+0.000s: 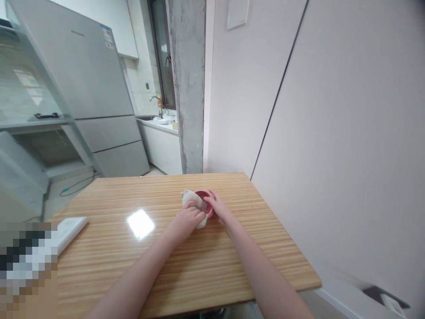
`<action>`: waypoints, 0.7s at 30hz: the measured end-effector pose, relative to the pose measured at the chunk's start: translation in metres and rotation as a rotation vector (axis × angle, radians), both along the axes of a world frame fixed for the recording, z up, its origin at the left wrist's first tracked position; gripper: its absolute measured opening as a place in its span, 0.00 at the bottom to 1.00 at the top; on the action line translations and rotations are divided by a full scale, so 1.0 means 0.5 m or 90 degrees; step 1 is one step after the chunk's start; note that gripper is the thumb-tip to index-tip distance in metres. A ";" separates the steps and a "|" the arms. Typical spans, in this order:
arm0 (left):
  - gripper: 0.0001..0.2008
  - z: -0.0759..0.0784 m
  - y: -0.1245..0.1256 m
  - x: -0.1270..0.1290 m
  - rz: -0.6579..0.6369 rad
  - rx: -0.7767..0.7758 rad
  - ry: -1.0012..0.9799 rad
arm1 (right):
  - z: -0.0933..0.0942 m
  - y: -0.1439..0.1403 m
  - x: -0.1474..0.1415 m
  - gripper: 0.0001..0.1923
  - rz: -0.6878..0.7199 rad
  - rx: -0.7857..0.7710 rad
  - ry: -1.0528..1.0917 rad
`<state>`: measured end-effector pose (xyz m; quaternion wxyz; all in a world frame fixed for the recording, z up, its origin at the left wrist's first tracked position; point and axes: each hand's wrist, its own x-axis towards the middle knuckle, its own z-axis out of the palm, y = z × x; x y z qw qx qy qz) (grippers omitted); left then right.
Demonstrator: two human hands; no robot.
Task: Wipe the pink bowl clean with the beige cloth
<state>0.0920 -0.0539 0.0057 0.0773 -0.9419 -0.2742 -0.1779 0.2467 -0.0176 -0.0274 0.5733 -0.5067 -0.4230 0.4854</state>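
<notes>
A small reddish-pink bowl (210,212) is on the wooden table, tilted so that part of its inside shows. My right hand (215,204) grips it by the right side, with fingers over the rim. In my left hand (191,216) is a whitish cloth (190,196), bunched under the fingers and pressed against the bowl's left side. The cloth and both hands hide much of the bowl.
The wood-grain table (109,266) meets a pale wall on the right. At its left edge lies a white flat object (71,225), partly covered by a pixelated patch. Beyond stand a grey fridge (83,79) and a sink counter with a faucet (160,110).
</notes>
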 end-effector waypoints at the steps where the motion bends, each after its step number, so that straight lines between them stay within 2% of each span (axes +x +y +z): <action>1: 0.11 0.002 -0.005 -0.003 -0.012 0.002 0.007 | 0.004 -0.002 0.003 0.18 0.028 -0.009 -0.002; 4: 0.10 0.012 -0.024 0.000 0.014 -0.001 -0.027 | 0.019 -0.009 0.007 0.14 0.039 -0.001 0.008; 7: 0.08 0.024 -0.035 0.013 0.130 0.002 -0.123 | 0.029 -0.017 0.002 0.17 -0.042 0.028 0.055; 9: 0.08 0.026 -0.039 0.031 0.178 -0.007 -0.156 | 0.030 -0.021 -0.005 0.19 -0.095 0.051 0.072; 12: 0.06 0.022 -0.044 0.070 0.194 -0.019 -0.145 | 0.029 -0.026 -0.015 0.21 -0.167 0.070 0.080; 15: 0.05 0.017 -0.042 0.093 0.223 -0.009 -0.117 | 0.027 -0.030 -0.019 0.23 -0.196 0.074 0.114; 18: 0.06 0.017 -0.028 0.070 0.184 -0.018 -0.110 | 0.033 -0.031 -0.014 0.26 -0.155 0.076 0.108; 21: 0.07 0.017 -0.012 0.024 0.084 -0.045 -0.091 | 0.048 -0.031 0.002 0.32 -0.047 -0.007 0.097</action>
